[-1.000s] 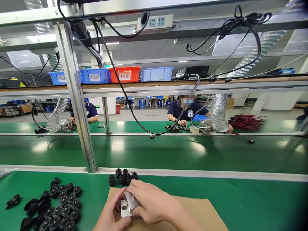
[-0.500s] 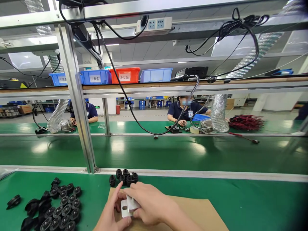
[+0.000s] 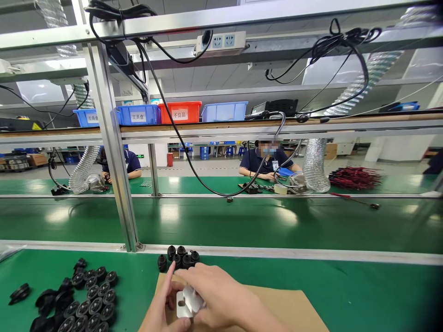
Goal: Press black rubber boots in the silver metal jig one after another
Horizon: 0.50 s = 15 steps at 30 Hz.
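Both my hands meet at the bottom centre over a brown cardboard sheet point(image 3: 297, 304). My left hand point(image 3: 162, 306) and my right hand point(image 3: 214, 295) are both closed on a small white plastic piece point(image 3: 185, 302) with a round hole in it. My left thumb and fingers pinch its left edge; my right fingers wrap over its top. Just beyond my fingertips stands a cluster of several small black round parts point(image 3: 178, 258).
A larger pile of black round parts point(image 3: 85, 297) lies at the lower left on the green mat. A metal post point(image 3: 114, 152) rises from the rail. Beyond runs a green conveyor belt point(image 3: 242, 221), with two seated people across it.
The view has tilted up slightly. My hands have stayed on the white piece, turning it a little, with my left fingers raised higher.
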Available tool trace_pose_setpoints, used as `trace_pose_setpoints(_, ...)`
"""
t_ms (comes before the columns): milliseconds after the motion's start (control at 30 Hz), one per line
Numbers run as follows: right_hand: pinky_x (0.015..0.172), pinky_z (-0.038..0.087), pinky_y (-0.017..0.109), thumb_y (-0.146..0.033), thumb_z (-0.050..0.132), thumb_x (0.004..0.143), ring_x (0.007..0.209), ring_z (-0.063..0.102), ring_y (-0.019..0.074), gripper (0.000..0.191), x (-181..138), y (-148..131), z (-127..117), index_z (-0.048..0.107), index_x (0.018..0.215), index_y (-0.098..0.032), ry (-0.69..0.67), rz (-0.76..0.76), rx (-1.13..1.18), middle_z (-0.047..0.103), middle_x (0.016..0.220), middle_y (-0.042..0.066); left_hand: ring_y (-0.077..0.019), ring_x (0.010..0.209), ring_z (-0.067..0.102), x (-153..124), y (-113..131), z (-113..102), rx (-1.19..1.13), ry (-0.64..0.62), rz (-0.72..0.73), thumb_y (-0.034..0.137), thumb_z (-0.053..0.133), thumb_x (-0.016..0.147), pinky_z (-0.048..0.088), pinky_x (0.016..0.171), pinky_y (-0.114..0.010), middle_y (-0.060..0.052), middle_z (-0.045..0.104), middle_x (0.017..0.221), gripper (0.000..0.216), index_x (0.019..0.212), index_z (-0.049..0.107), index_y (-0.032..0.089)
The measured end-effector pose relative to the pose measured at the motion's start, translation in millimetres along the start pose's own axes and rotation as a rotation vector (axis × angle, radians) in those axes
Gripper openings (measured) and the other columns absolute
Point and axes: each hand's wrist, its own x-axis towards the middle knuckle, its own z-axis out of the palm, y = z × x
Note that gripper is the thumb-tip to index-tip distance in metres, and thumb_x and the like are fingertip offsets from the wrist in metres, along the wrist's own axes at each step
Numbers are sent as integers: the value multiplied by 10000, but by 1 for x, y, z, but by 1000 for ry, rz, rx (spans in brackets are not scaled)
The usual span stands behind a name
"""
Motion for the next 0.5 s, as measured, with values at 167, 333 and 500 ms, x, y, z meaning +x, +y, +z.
trace_pose_setpoints(167,828,491,372,-512,856,753,1079,656,346,839,1,2,2,518,1498,-326,1,-52,23,718,1235,79,-298,976,620,1,-6,-2,-31,-25,0,741,752,851,429,842,-381,-130,686,1270,1249,1742,15,271)
trace_pose_setpoints(333,781,481,389,-570,868,708,934,666,340,721,2,4,3,618,1315,-273,52,47,-8,739,1058,71,-299,963,627,4,-7,1,-73,-18,-27,740,787,818,433,841,-381,-125,694,1270,1280,1743,31,282)
trace_pose_setpoints(500,819,484,375,-481,834,765,1003,674,323,599,-2,0,-2,631,1310,-339,-30,-65,42,732,1128,40,-320,1025,654,4,-8,1,-211,-69,-21,765,761,824,447,871,-383,-134,697,1270,1330,1734,-65,256)
